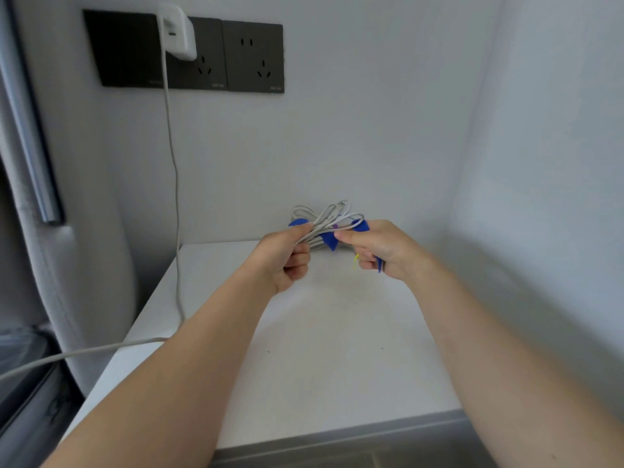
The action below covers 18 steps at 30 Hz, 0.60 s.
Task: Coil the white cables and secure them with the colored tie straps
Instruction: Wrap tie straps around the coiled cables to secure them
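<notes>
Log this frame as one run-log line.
stage: strapping | left hand: grips coiled white cable bundle | right hand: pinches blue tie strap at bundle | bundle: held above white table | strap closure: unclear

coiled white cable [326,220] (blue straps [329,241])

Over the counter [320,349], the cable bundle [326,220] sat between left hand [287,258] and right hand [385,248]; sockets [251,57] were mounted behind it, higher.
</notes>
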Motion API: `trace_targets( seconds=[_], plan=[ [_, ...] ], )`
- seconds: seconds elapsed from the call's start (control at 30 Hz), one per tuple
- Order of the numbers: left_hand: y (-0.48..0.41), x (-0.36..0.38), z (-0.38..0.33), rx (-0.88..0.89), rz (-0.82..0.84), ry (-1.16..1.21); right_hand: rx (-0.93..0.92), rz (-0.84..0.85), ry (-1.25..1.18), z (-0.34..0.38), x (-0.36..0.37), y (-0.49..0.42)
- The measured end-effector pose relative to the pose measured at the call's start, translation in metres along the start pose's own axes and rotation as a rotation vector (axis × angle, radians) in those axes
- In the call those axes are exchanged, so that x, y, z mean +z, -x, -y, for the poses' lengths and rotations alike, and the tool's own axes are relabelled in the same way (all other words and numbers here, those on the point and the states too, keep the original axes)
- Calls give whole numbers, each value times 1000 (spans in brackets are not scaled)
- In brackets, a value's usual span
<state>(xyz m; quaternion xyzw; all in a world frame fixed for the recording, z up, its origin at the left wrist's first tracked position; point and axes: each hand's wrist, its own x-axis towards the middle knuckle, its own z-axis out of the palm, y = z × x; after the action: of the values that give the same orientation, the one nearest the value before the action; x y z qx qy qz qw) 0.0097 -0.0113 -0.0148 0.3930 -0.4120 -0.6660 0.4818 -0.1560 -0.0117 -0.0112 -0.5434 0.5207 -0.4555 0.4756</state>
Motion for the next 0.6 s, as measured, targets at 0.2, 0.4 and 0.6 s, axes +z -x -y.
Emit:
trace_targets(
  seconds=[0.2,0.4,0.6],
  plan=[
    [2,5,2,50,-19,-1,44,3,-69,-2,8,2],
    [2,10,6,147,-102,-35,86,26,-156,0,18,6],
    [0,2,1,229,-213,-88,74,-40,-18,12,16,11]
  ],
)
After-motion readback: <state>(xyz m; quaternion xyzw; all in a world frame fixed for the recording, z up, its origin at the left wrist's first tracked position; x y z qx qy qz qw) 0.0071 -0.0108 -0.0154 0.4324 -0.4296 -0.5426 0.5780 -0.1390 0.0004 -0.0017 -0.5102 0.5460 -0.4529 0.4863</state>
